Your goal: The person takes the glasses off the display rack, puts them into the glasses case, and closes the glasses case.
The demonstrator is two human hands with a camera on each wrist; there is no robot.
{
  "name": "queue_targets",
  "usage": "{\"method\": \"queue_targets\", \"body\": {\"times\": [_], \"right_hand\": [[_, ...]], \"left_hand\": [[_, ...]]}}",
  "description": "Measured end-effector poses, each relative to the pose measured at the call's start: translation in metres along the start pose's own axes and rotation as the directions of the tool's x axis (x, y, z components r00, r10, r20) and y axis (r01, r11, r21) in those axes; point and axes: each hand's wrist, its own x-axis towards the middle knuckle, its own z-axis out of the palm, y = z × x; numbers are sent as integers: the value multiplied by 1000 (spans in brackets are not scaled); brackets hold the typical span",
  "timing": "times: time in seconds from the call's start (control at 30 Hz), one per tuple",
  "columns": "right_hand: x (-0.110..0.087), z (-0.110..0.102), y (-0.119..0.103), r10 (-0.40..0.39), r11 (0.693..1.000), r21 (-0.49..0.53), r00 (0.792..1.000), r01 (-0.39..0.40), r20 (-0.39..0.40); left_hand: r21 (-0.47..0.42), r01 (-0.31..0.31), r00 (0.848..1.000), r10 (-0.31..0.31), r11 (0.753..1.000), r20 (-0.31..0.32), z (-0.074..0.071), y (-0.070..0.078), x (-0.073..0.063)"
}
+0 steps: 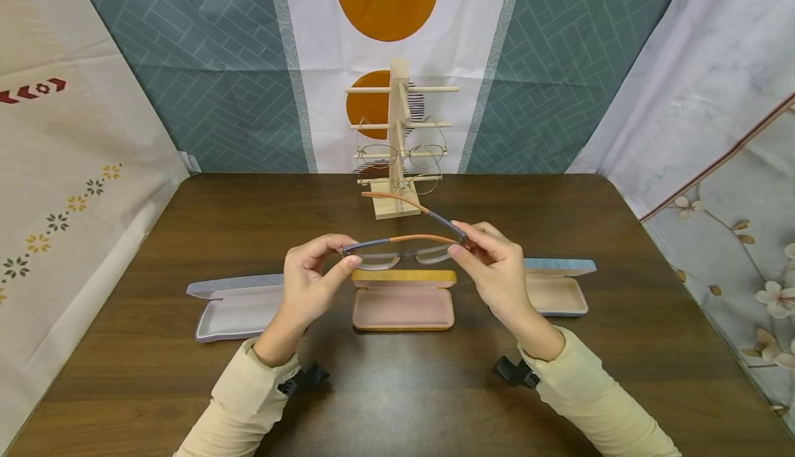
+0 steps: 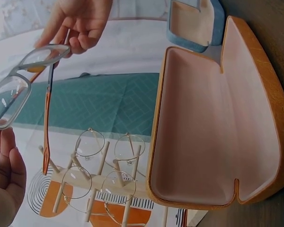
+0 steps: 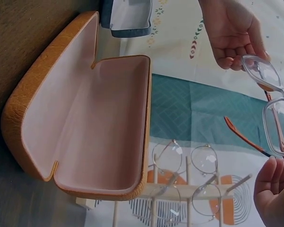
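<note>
Between both hands, above the table, is a pair of eyeglasses (image 1: 433,255) with a clear-grey front and blue-and-orange temples. My left hand (image 1: 313,274) pinches its left end by the hinge, thumb in front. At the opposite end, my right hand (image 1: 497,267) pinches the frame near the other hinge. The left temple lies folded across behind the lenses; the right temple (image 2: 47,123) angles out toward the back. Below the eyeglasses sits a mustard glasses case (image 1: 404,327), lid up, its pink lining bare.
An open grey-blue case (image 1: 232,319) lies at left, partly behind the left hand. At right stands an open blue case (image 1: 559,298) with beige lining. Behind, a wooden display stand (image 1: 399,112) carries two pairs of wire-rimmed glasses (image 1: 428,157). Patterned cloths hang around the table (image 1: 404,395).
</note>
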Motion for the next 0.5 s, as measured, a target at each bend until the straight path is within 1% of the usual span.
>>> {"method": "queue_targets", "body": {"times": [0.13, 0.5], "right_hand": [[0, 0, 0, 13, 1000, 11, 1000, -13, 1], [0, 0, 1, 35, 995, 96, 999, -37, 22]], "left_hand": [[3, 5, 1000, -5, 1000, 3, 0, 0, 0], [12, 5, 1000, -5, 1000, 13, -1, -1, 0]]}}
